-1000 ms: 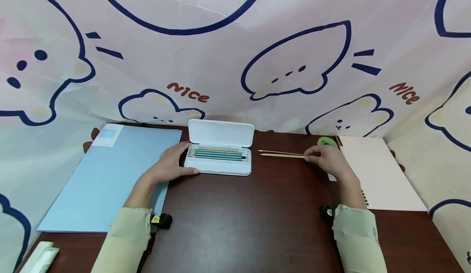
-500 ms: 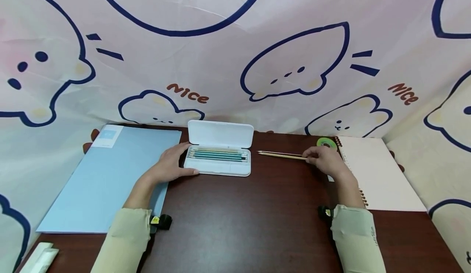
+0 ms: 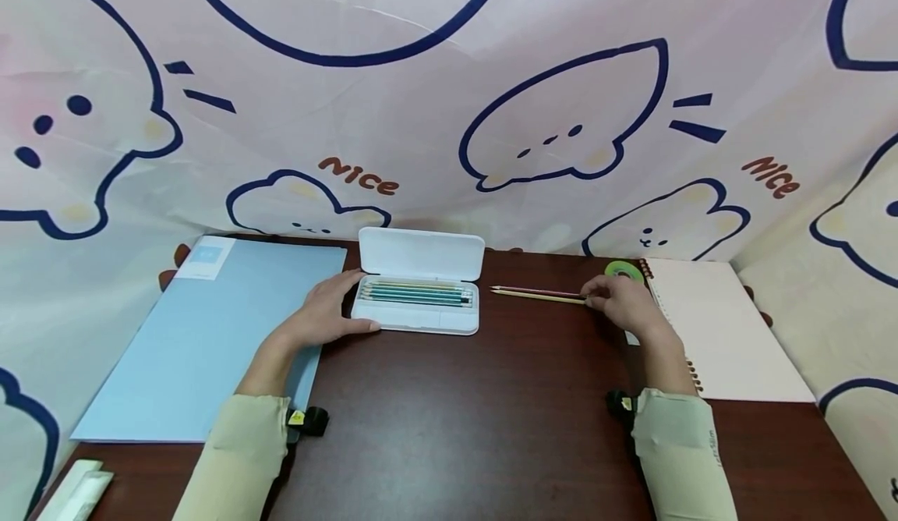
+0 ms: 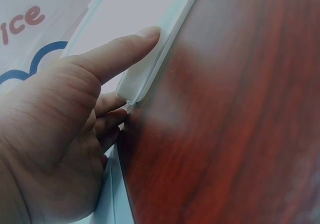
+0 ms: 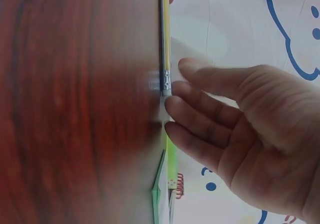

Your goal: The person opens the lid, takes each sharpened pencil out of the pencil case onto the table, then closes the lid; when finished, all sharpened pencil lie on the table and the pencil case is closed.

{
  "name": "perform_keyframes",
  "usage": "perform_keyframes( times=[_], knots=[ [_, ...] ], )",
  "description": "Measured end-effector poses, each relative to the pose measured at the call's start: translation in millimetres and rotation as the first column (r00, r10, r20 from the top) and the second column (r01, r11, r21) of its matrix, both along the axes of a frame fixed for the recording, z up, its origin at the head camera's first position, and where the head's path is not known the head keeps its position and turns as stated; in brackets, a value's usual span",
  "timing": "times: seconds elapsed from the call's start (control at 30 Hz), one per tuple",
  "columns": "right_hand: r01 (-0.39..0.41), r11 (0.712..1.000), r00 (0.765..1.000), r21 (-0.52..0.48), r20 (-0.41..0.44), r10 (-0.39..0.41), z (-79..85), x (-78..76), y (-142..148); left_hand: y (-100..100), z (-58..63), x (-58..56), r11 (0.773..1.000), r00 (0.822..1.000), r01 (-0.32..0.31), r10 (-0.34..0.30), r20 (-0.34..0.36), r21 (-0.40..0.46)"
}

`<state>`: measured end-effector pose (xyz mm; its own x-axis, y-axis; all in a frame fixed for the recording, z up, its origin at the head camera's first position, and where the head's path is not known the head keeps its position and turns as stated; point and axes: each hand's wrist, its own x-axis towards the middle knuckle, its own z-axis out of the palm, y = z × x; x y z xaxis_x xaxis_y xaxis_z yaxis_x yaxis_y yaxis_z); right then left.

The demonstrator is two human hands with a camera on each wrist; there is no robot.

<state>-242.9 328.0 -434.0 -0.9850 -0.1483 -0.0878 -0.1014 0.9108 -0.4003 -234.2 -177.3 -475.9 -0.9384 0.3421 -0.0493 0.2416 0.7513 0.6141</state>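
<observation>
A white pencil case (image 3: 414, 320) stands with its lid raised at the back of the table, several green and yellow pencils (image 3: 415, 295) lying inside. My left hand (image 3: 319, 312) holds the case by its left end; the thumb (image 4: 135, 48) lies over the front edge, fingers round the side. To the right of the case, a yellow pencil (image 3: 533, 295) and a dark red pencil (image 3: 529, 288) lie side by side, tips to the left. My right hand (image 3: 620, 303) is at their blunt ends. In the right wrist view its thumb (image 5: 210, 78) and fingers are spread apart beside the pencil's metal band.
A light blue folder (image 3: 210, 349) lies on the left, under the left forearm. On the right is a spiral notebook (image 3: 730, 334), with a green roll of tape (image 3: 623, 270) by its back corner. White wrapped packets (image 3: 77, 490) are at the front left. A printed cloth (image 3: 421, 131) hangs behind.
The yellow pencil's tip has shifted slightly back and left, closer to the dark red pencil. My right hand has barely moved; the left hand stays on the case.
</observation>
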Motion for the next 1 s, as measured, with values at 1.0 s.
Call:
perform_keyframes(
  times=[1.0],
  knots=[
    [-0.081, 0.991, 0.997, -0.11, -0.019, 0.08, 9.5, 3.2, -21, 2, 0.2, 0.4, 1.0, 1.0, -0.015, 0.015, -0.01, -0.005]
  ],
)
